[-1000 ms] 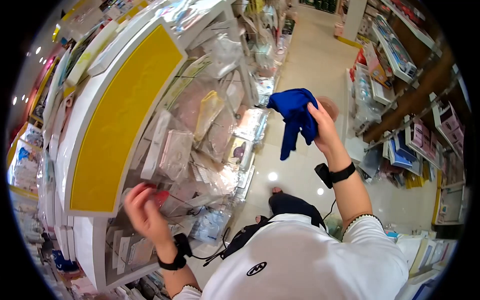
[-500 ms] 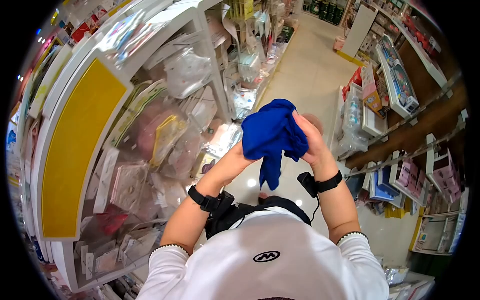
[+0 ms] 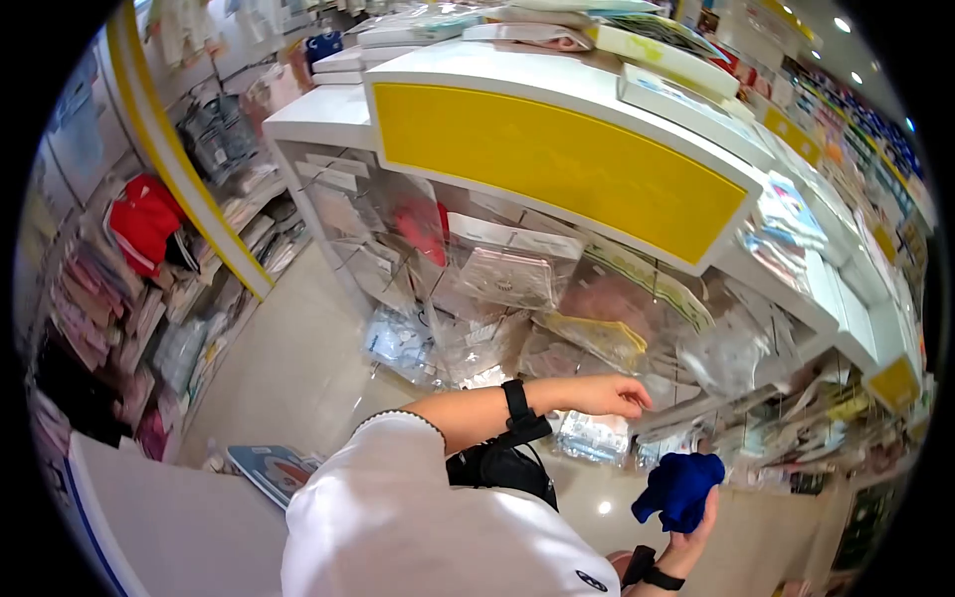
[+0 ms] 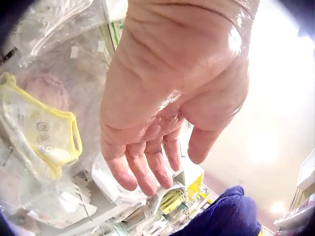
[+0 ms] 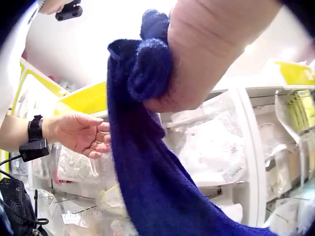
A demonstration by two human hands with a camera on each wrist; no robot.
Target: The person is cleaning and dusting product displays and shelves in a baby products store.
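Observation:
A bunched blue cloth (image 3: pixel 680 490) is gripped by my right hand (image 3: pixel 699 525) at the lower right of the head view. In the right wrist view the cloth (image 5: pixel 142 147) hangs down from my right hand (image 5: pixel 202 54), whose fingers are mostly hidden by it. My left hand (image 3: pixel 602 395) reaches out in front of the shelf, holding nothing. Its fingers are relaxed and slightly bent in the left wrist view, where the hand (image 4: pixel 172 93) is above and to the left of the blue cloth (image 4: pixel 224 216), apart from it.
A white shelf unit with a yellow panel (image 3: pixel 557 159) stands in front, with bagged goods (image 3: pixel 507 279) hanging below it. Clothes racks with a red garment (image 3: pixel 145 225) are at the left. A white counter (image 3: pixel 179 527) is at the lower left, and pale floor (image 3: pixel 288 348) lies between.
The view has swung left toward the shelf unit. Both hands were together at the blue cloth half a second ago; my left hand has let go and moved away, while my right still holds it.

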